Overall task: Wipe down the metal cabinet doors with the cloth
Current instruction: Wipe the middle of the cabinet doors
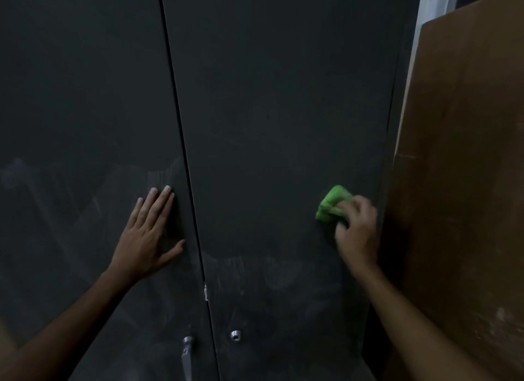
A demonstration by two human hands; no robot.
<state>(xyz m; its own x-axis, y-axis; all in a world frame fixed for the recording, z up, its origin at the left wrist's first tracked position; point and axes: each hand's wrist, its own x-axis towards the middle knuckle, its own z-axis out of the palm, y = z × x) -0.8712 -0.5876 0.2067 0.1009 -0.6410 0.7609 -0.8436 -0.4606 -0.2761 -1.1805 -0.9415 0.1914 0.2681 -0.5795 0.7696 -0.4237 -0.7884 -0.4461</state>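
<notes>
Two dark grey metal cabinet doors fill the view, the left door (85,97) and the right door (283,111), split by a thin vertical gap. My right hand (357,233) grips a bunched green cloth (331,203) and holds it against the right door near its right edge. My left hand (147,238) lies flat on the left door, fingers straight, just left of the gap. Pale dusty smears show on the lower parts of both doors.
A silver handle (187,358) sits low on the left door and a round silver lock (235,335) low on the right door. A tall brown wooden board (459,167) stands close beside the cabinet on the right.
</notes>
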